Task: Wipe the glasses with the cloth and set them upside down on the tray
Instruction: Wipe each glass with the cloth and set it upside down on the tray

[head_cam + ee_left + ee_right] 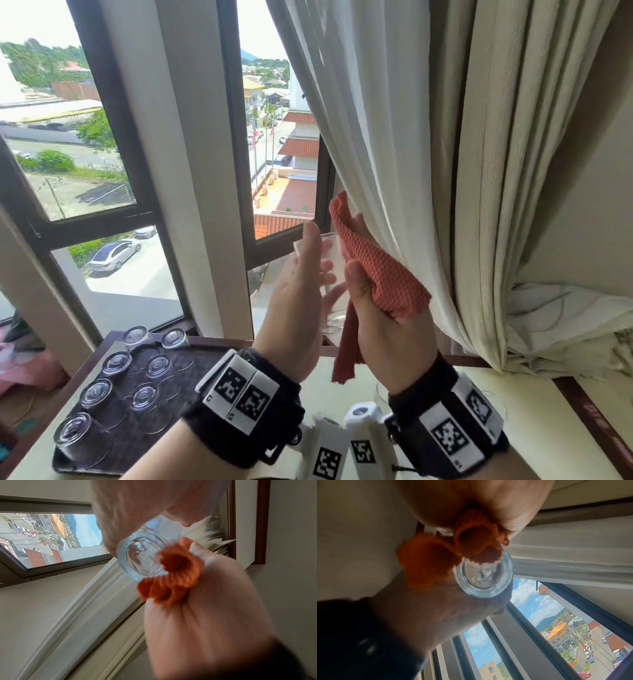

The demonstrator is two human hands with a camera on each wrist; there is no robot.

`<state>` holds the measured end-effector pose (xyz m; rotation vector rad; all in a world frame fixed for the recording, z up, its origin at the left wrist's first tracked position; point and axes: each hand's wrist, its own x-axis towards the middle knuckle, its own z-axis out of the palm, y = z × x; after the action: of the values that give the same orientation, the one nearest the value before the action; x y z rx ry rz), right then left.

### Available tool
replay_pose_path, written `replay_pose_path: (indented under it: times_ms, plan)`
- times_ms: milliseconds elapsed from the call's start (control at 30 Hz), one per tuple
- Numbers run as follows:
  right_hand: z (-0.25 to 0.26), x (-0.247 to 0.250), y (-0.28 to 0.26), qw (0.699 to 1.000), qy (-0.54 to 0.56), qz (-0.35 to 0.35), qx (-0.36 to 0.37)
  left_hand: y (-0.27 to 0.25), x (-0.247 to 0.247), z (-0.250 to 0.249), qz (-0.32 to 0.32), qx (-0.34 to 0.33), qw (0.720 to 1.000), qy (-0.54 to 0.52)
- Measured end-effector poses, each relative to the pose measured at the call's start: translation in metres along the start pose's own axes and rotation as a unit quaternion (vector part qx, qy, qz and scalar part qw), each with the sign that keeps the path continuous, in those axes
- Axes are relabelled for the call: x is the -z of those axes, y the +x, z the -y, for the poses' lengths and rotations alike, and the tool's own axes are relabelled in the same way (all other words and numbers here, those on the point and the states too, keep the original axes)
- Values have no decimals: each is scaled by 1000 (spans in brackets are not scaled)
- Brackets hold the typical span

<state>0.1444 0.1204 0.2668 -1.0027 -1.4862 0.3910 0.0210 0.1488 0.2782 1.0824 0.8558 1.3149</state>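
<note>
Up in front of the window, above the table, the left hand [294,291] holds a clear drinking glass [325,260] upright, thumb on the near side and fingers wrapped round the far wall. The right hand [380,329] grips an orange waffle-weave cloth [380,274], bunched in the fist and pressed against the glass's side, with one end hanging loose below. Both wrist views show the thick glass base [142,559] with cloth folds crowding it. Judging by this, the wiping step is under way on this glass. Down to the left sits a dark tray [68,462] with eight glasses [96,394] already inverted on it in two rows. The next move, I judge, calls for finishing the rub, then turning the glass mouth-down and lowering it to a free spot on the near right part of the tray, without knocking its neighbours.
</note>
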Motion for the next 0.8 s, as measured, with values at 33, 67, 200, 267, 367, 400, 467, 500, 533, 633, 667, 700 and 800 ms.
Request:
replay_pose_path:
  times_ms: [33, 67, 200, 267, 367, 400, 467, 500, 533, 633, 667, 700, 800]
  plan:
    - [-1, -1, -6, 1000, 13, 17, 14, 3, 2, -3, -8, -5, 1000, 6]
    - [-3, -2, -13, 999, 24, 34, 28, 6, 6, -7, -13, -11, 1000, 10]
    - [-16, -7, -41, 994, 49, 79, 52, 14, 19, -18, -36, -26, 999, -13]
    - [-14, -9, -40, 995, 44, 72, 45, 12, 22, -15, -28, -29, 999, -10]
    - [-2, -8, -19, 998, 49, 18, 18, 1, 17, -9, -7, -18, 1000, -16]
    - [1, -7, -10, 999, 41, 8, 14, -4, 14, -8, -8, -14, 1000, -23]
    - [6, -5, 3, 1000, 22, 5, -1, -9, 7, -8, -13, -15, 999, -36]
    - [7, -5, 7, 1000, 19, 14, -14, -11, 4, -11, -10, -17, 999, -38]
    - [9, -5, 7, 999, 22, 23, -27, -12, 1, -13, -7, -17, 999, -34]
    - [13, -9, -8, 998, 30, 50, -25, -7, 4, -20, -26, -13, 1000, -8]
    - [13, -11, -15, 997, 36, 62, -6, -5, 8, -21, -36, -13, 999, 2]
    - [12, -14, -23, 996, 37, 77, 11, -2, 13, -22, -39, -12, 999, 10]
    - [5, -21, -43, 988, 34, 126, 80, -1, 24, -28, -48, -4, 999, -3]
